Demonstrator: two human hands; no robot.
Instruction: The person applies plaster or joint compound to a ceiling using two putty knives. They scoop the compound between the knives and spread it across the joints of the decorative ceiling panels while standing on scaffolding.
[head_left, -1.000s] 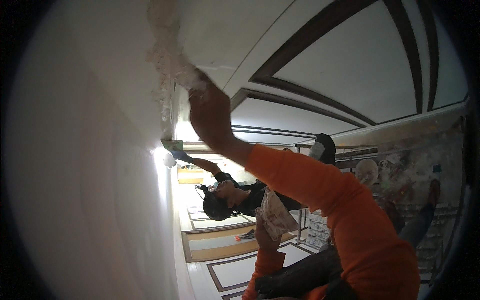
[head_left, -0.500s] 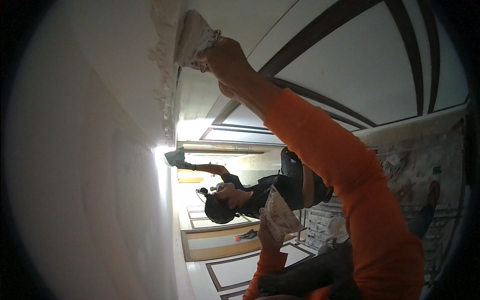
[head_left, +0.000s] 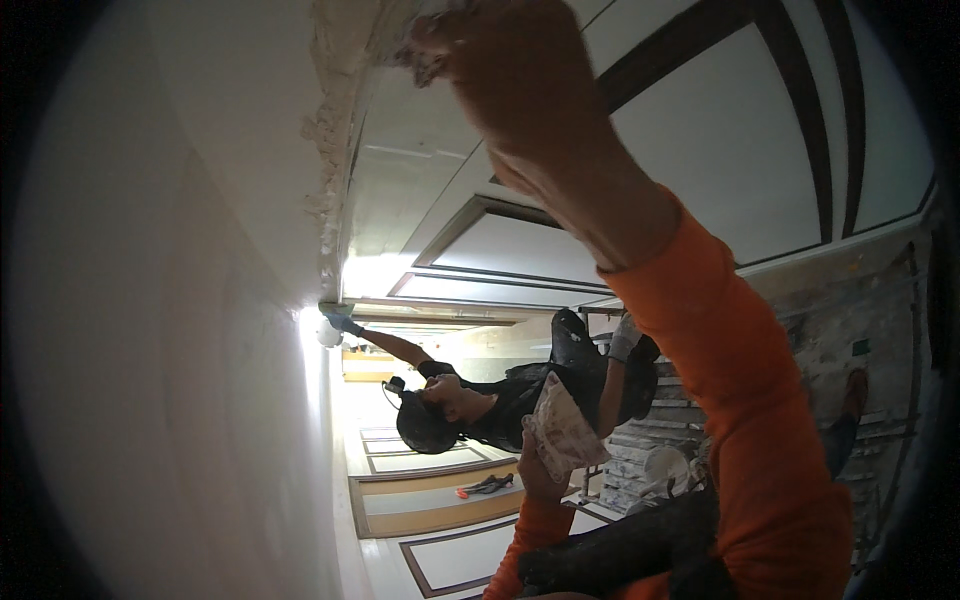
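My right hand [head_left: 515, 95], in an orange sleeve, is raised at the top edge, closed on a putty-smeared tool [head_left: 425, 55], mostly hidden by my fingers, beside a long strip of rough filler [head_left: 325, 160] along the edge of the white surface. Lower in the middle, my left hand [head_left: 540, 470] grips a broad putty knife [head_left: 568, 430] with pale paste on its blade. Behind it a co-worker [head_left: 500, 405] in dark clothes and a head-mounted device reaches a gloved hand [head_left: 342, 324] with a green tool to the far end of the strip.
A white surface [head_left: 180, 350] fills the left side. Panels with dark trim [head_left: 690, 170] span the upper right. Stained slatted scaffold boards [head_left: 650, 420] and a white bucket [head_left: 662, 468] lie to the right, near a foot [head_left: 855, 395]. Gloves or tools [head_left: 485, 487] show against the tan frame.
My right hand has moved up along the strip toward the top edge and right. The co-worker's other gloved hand has come into view at the right. My left hand stays about where it was.
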